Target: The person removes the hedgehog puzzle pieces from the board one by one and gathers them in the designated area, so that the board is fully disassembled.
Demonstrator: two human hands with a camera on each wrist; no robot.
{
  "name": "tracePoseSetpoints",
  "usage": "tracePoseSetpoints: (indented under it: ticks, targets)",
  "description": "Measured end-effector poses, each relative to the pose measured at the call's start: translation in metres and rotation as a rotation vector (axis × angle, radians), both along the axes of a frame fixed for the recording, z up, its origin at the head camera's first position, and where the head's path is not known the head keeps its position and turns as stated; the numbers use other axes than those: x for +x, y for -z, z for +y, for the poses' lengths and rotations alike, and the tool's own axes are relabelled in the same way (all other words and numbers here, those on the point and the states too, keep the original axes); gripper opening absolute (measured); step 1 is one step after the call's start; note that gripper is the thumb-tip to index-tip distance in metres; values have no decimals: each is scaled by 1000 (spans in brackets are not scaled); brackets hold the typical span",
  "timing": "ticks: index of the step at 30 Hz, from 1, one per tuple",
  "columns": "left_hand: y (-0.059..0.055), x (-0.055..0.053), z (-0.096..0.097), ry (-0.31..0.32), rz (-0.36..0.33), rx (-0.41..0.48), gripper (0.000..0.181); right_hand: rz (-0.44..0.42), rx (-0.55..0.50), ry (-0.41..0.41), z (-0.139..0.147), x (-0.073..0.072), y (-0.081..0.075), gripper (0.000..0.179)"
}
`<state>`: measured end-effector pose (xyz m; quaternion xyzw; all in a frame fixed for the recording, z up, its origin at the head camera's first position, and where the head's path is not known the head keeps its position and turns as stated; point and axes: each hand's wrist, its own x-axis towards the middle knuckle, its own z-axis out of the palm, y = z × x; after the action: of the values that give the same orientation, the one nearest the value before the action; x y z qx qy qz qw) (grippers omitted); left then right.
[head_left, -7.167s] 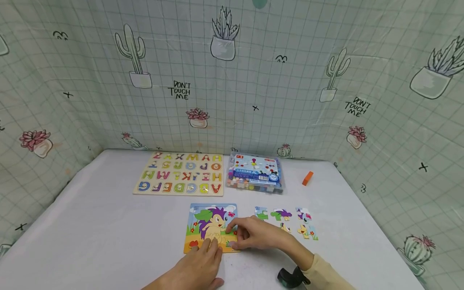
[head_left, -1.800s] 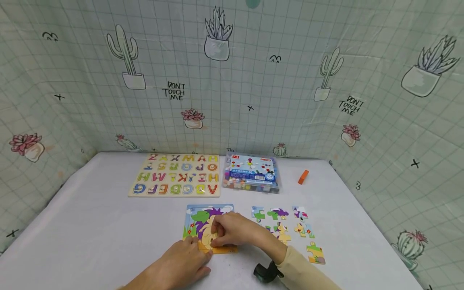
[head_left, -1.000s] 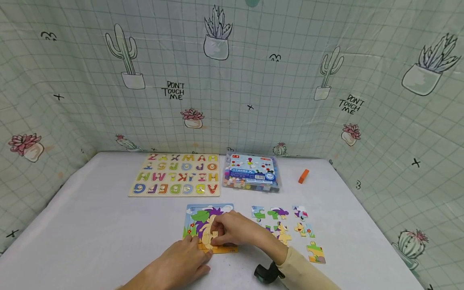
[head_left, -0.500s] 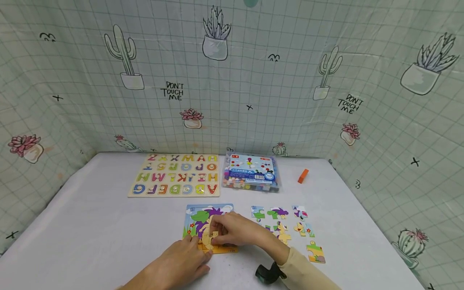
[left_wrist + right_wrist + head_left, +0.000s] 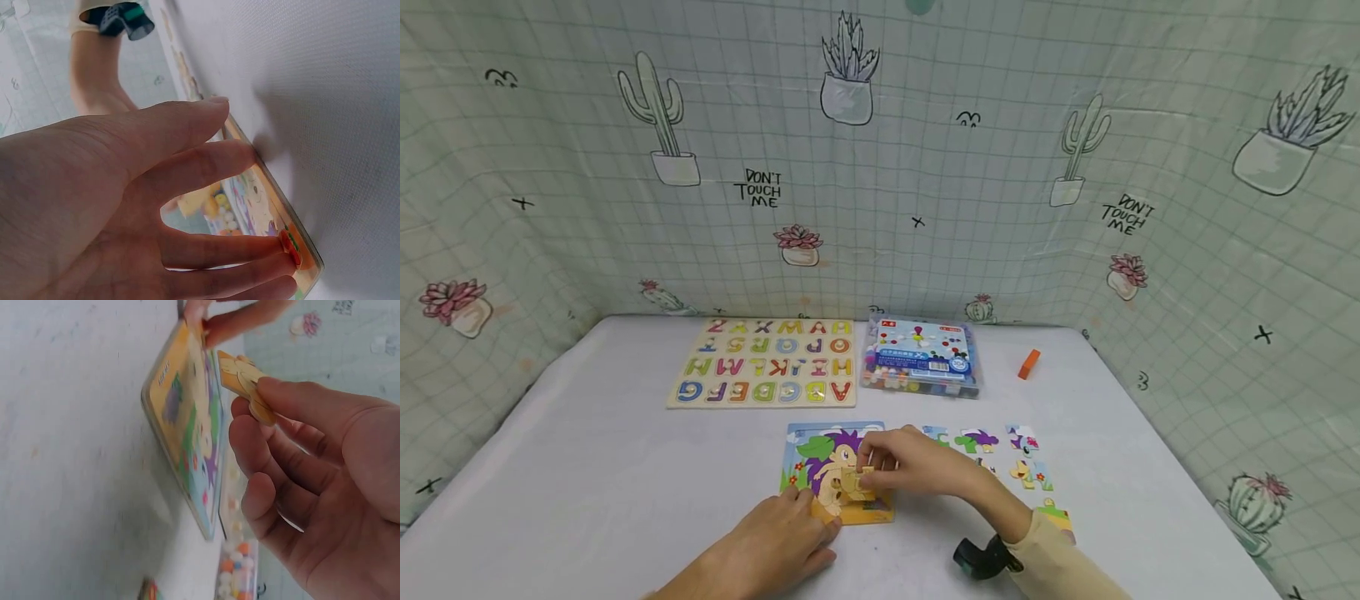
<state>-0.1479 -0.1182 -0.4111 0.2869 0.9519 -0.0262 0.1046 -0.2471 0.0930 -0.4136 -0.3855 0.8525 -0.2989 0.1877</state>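
Note:
My right hand (image 5: 921,465) pinches a yellow and orange jigsaw piece (image 5: 239,376) between thumb and fingers, tilted and raised above the puzzle board. That hedgehog puzzle board (image 5: 795,458) lies flat in front of me, its lower middle partly covered by the piece. At the board's near left corner rests my left hand (image 5: 778,533). In the left wrist view, its extended fingers (image 5: 219,250) touch the board's edge by a red printed shape. Several loose jigsaw pieces (image 5: 979,440) lie in rows right of the board, some hidden behind my right hand and forearm.
A wooden alphabet board (image 5: 760,367) lies at the back left. Beside it sits a clear plastic box (image 5: 921,358) of coloured parts. An orange block (image 5: 1029,364) is at the back right. Printed cloth (image 5: 880,167) walls in the white table.
A bottom-right piece went from the board to the table on the right over the earlier frames. Just now my right hand has lifted another piece, moving right and away; the left hand stays put.

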Motion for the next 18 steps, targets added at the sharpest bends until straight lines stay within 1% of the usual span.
tracePoseSetpoints:
  ticks: [5, 10, 13, 18]
  targets:
    - [0, 1, 2, -20, 4, 5, 33, -25, 4, 39, 31, 0, -3, 9]
    - [-1, 1, 3, -32, -6, 4, 34, -62, 20, 68, 63, 4, -1, 10]
    - [-1, 2, 2, -25, 3, 13, 35, -81, 34, 80, 79, 7, 1, 11]
    - [1, 4, 1, -2, 46, 38, 33, -81, 25, 78, 99, 10, 6, 13]
